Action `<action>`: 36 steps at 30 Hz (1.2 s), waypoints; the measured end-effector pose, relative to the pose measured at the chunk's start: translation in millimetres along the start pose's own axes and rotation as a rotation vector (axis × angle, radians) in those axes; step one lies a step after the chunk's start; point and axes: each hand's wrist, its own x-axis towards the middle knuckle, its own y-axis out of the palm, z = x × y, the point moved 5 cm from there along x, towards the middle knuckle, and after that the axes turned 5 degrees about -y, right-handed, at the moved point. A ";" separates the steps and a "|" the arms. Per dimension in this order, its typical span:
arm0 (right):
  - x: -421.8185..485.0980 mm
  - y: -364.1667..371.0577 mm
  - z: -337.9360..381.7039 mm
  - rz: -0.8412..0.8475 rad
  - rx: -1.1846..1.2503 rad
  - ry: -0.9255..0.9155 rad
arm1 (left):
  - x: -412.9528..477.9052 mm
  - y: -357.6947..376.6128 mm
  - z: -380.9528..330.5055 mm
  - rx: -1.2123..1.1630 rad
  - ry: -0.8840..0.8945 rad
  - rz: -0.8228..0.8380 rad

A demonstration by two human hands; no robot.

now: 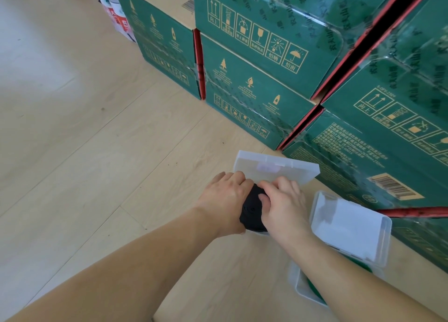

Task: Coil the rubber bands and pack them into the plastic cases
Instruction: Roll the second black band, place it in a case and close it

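A black coiled rubber band [252, 210] sits between both my hands, low over an open clear plastic case. My left hand [225, 200] curls round the coil's left side. On the coil's right, my right hand [283, 203] grips it, thumb pressed on top. The case's raised lid [276, 166] stands just behind my hands; its base is mostly hidden under them. A second clear plastic case [303, 287] lies to the right under my right forearm, a green coiled band [315, 290] partly visible inside, its lid [351, 227] open.
Stacked green cardboard boxes [266, 67] wall off the back and right, close behind the cases. Light wood floor [97, 152] stretches to the left. Red and white packages [116, 11] stand at the far back left.
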 end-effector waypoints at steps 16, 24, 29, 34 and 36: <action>-7.5 3.0 2.7 0.078 -0.134 -0.030 | -3.8 5.8 -5.5 0.168 0.008 0.053; -11.1 -2.0 3.2 0.058 -0.154 -0.107 | -5.9 5.6 -6.1 0.137 0.006 0.042; -19.0 -3.2 2.2 0.067 -0.208 -0.260 | -9.4 5.7 0.1 0.002 0.016 0.008; -23.3 0.2 1.5 0.042 -0.234 -0.204 | -16.8 8.7 -1.4 -0.078 0.026 0.003; -22.8 -0.5 -1.9 0.036 -0.220 -0.171 | -14.4 5.1 -2.7 -0.123 0.001 -0.006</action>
